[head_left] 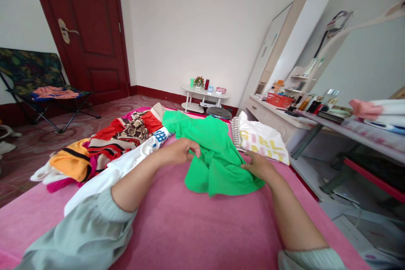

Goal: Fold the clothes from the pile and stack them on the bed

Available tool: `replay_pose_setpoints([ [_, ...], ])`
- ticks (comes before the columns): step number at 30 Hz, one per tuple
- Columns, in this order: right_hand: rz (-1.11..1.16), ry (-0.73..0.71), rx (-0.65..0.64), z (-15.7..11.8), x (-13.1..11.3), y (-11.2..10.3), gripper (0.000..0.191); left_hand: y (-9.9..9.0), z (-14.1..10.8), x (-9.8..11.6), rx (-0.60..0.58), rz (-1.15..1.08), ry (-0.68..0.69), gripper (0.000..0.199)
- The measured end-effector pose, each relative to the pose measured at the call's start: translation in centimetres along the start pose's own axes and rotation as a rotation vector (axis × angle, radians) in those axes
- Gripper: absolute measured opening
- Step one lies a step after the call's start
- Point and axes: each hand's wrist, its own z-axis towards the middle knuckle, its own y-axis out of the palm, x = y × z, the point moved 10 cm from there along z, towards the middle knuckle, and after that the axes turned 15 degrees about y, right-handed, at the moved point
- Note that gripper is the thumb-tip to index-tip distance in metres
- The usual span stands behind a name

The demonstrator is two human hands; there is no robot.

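Note:
A bright green garment (211, 152) lies crumpled on the pink bed cover (190, 228), its lower part slightly lifted in folds. My left hand (180, 152) pinches its left side with curled fingers. On the right side, my right hand (259, 166) grips the fabric between thumb and fingers. The garment's exact cut is hard to make out in the folds. Just beyond my right hand rests a white shirt (261, 137) with yellow and pink lettering. A white garment (107, 179) with blue print lies under and beside my left forearm.
A heap of mixed clothes (117, 143), orange, red and patterned, covers the bed's left side. A folding chair (47, 88) holds more cloth by the door (85, 29). Against the far wall stands a small white table (205, 93). A cluttered dressing table (281, 114) is on the right.

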Motion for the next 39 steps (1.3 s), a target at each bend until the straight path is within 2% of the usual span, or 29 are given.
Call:
replay_pose_setpoints([
  [3, 0.122, -0.073, -0.029, -0.6, -1.1, -0.8, 0.044, -6.0, -0.9, 0.6, 0.29, -0.113, 0.0, 0.015],
  [6, 0.425, -0.173, -0.036, -1.8, -3.4, -3.1, 0.035, -9.9, -2.1, 1.0, 0.564, -0.235, 0.001, 0.017],
  [8, 0.633, -0.195, -0.007, -2.7, -4.5, -5.3, 0.033, -11.3, -2.8, 1.4, 0.712, -0.281, 0.025, 0.018],
  [10, 0.747, -0.199, 0.004, -3.5, -5.3, -7.3, 0.034, -11.9, -3.4, 1.6, 0.807, -0.3, 0.041, 0.017],
  [13, 0.789, -0.171, -0.036, -4.6, -4.9, -9.8, 0.035, -12.3, -4.3, 2.0, 0.85, -0.314, 0.032, 0.019],
  [16, 0.778, -0.089, -0.102, -5.8, -2.2, -11.2, 0.042, -12.7, -5.5, 2.7, 0.839, -0.333, -0.004, 0.021],
  [18, 0.743, -0.06, -0.162, -7.0, -0.1, -11.1, 0.046, -12.6, -6.3, 3.2, 0.783, -0.35, -0.056, 0.02],
  [20, 0.683, -0.074, -0.229, -8.5, 1.4, -10.1, 0.047, -11.7, -6.9, 3.7, 0.642, -0.348, -0.124, 0.019],
  [22, 0.593, -0.124, -0.287, -10.2, 2.4, -8.3, 0.043, -9.7, -7.3, 4.2, 0.391, -0.3, -0.187, 0.018],
  [25, 0.435, -0.174, -0.349, -12.7, 3.6, -5.0, 0.039, -5.2, -8.5, 4.8, -0.08, -0.148, -0.239, 0.015],
  [28, 0.283, -0.169, -0.417, -15.0, 4.4, -2.1, 0.036, -0.5, -10.4, 5.0, -0.523, -0.034, -0.29, 0.029],
  [31, 0.093, -0.211, -0.533, -16.6, 3.7, -0.4, 0.027, 2.5, -10.9, 5.3, -0.848, 0.025, -0.359, 0.04],
  [33, 0.028, -0.256, -0.56, -15.9, 2.4, -0.3, 0.025, 3.4, -9.3, 5.6, -0.925, 0.011, -0.383, 0.044],
  [35, 0.069, -0.292, -0.49, -13.1, 0.5, -1.0, 0.027, 4.3, -6.4, 5.8, -0.919, -0.078, -0.369, 0.047],
  [37, 0.174, -0.321, -0.369, -9.0, -1.4, -2.0, 0.03, 5.3, -3.0, 5.1, -0.864, -0.123, -0.309, 0.05],
  [39, 0.272, -0.352, -0.27, -4.6, -3.3, -2.4, 0.029, 6.1, 0.2, 2.7, -0.736, -0.003, -0.237, 0.053],
])
